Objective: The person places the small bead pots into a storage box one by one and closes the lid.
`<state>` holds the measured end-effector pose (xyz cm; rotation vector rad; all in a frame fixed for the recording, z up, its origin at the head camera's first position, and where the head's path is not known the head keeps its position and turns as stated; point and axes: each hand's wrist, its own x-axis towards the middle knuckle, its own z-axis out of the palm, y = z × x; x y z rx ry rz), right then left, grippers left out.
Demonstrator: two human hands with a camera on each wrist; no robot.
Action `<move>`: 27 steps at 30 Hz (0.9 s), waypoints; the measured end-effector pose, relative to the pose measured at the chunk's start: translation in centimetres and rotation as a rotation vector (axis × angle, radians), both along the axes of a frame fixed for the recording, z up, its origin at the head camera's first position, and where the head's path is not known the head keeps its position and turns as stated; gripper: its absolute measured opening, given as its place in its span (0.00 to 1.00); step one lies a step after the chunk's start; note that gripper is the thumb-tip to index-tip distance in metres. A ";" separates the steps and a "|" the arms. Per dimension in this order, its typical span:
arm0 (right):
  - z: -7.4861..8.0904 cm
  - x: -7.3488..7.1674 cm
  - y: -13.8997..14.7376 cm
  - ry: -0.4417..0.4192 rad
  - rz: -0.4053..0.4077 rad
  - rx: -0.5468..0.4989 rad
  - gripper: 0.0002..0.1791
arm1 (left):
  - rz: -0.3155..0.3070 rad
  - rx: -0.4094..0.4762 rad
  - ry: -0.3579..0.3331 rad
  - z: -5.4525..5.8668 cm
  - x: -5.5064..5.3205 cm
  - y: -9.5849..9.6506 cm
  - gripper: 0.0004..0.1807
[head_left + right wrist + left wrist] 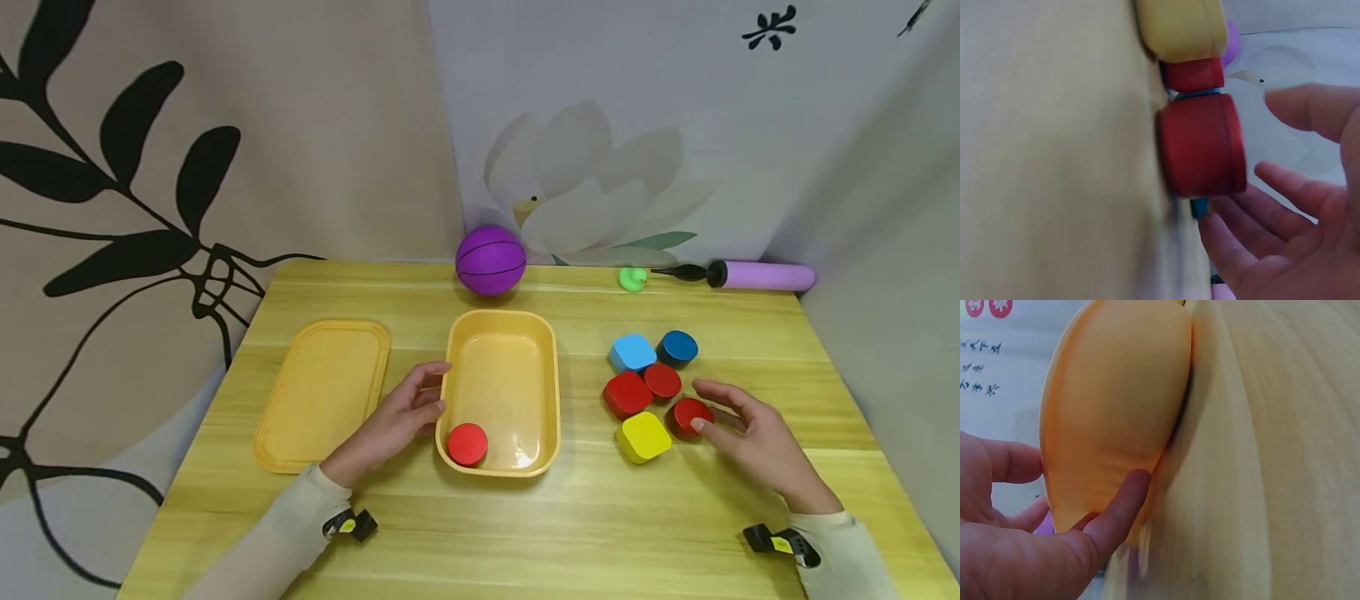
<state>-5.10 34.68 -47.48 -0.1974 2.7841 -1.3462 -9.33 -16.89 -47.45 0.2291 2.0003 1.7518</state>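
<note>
My left hand (397,421) touches the left side of a yellow rectangular tray (557,383), its relaxed fingers against the rim and outer wall (1116,394). Inside the tray, in the near left corner, lies a round red piece (467,444). On the right, the spread fingers of my right hand (761,446) stand around a round red lidded container (687,414). In the right wrist view this container (1200,147) sits between thumb and fingers, with a gap at the thumb. Beside it are a yellow square container (643,437) and two more red ones (627,395).
Behind the red containers are a light blue one (632,353) and a dark blue one (677,348). A flat yellow lid (322,396) lies left of the tray. Along the back edge are a purple ball (491,260), a green toy duck (632,279) and a purple pump (765,276).
</note>
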 end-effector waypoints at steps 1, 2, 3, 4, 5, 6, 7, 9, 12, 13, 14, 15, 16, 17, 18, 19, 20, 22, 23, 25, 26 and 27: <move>-0.2 0.1 0.2 -0.026 0.010 -0.007 0.32 | 0.001 0.000 0.001 0.0 0.0 0.0 0.31; -0.4 0.1 0.3 -0.051 0.020 -0.008 0.33 | 0.001 0.000 0.002 0.0 -0.1 0.0 0.31; -0.6 0.1 0.4 -0.076 0.028 -0.006 0.35 | 0.002 0.000 0.004 -0.1 -0.1 0.0 0.31; -0.7 0.1 0.5 -0.097 0.033 -0.003 0.36 | 0.003 -0.002 0.008 -0.1 -0.1 0.0 0.30; -0.9 0.1 0.6 -0.112 0.036 0.004 0.37 | 0.004 0.000 0.010 -0.2 -0.1 -0.1 0.30; -0.9 0.1 0.6 -0.125 0.040 0.014 0.37 | 0.004 0.002 0.013 -0.2 0.0 -0.1 0.30; -1.0 0.1 0.6 -0.137 0.041 0.022 0.38 | 0.003 0.002 0.015 -0.3 0.0 -0.1 0.30; -1.0 0.2 0.7 -0.152 0.039 0.041 0.38 | -0.004 0.007 0.019 -0.4 -0.1 -0.1 0.31; -1.0 0.3 0.9 -0.154 0.040 0.056 0.38 | -0.009 0.006 0.026 -0.5 -0.2 0.0 0.31; -1.0 0.3 0.9 -0.154 0.040 0.058 0.38 | -0.008 0.002 0.026 -0.6 -0.2 0.0 0.31; -1.0 0.2 0.9 -0.153 0.039 0.058 0.38 | -0.006 0.002 0.027 -0.6 -0.2 0.0 0.31; -1.0 0.2 0.9 -0.149 0.040 0.061 0.38 | -0.001 -0.001 0.028 -0.7 -0.1 0.0 0.31; -1.0 0.1 0.9 -0.149 0.040 0.059 0.38 | 0.004 -0.006 0.027 -0.7 -0.1 -0.1 0.31; -1.0 0.0 0.9 -0.150 0.040 0.057 0.38 | 0.011 -0.010 0.025 -0.8 0.0 -0.2 0.30; -1.0 -0.1 0.9 -0.153 0.041 0.052 0.38 | 0.015 -0.013 0.023 -0.8 0.0 -0.2 0.30; -1.0 -0.1 0.9 -0.156 0.040 0.049 0.38 | 0.019 -0.014 0.019 -0.9 0.1 -0.3 0.30; -0.9 -0.2 0.9 -0.159 0.036 0.045 0.38 | 0.021 -0.014 0.015 -0.9 0.1 -0.3 0.30; -0.7 -0.2 1.0 -0.162 0.026 0.033 0.38 | 0.020 -0.013 0.008 -0.9 0.0 -0.3 0.31; -0.5 -0.1 1.1 -0.162 0.021 0.028 0.37 | 0.018 -0.009 0.007 -0.9 0.0 -0.3 0.31; -0.1 -0.1 1.3 -0.155 0.009 0.015 0.37 | 0.013 0.003 0.006 -0.8 -0.1 -0.2 0.32; 0.1 0.0 1.4 -0.150 0.005 0.008 0.37 | 0.010 0.006 0.007 -0.8 -0.1 -0.1 0.32; 0.3 0.0 1.4 -0.143 0.002 0.001 0.37 | 0.010 0.010 0.009 -0.7 -0.1 -0.1 0.32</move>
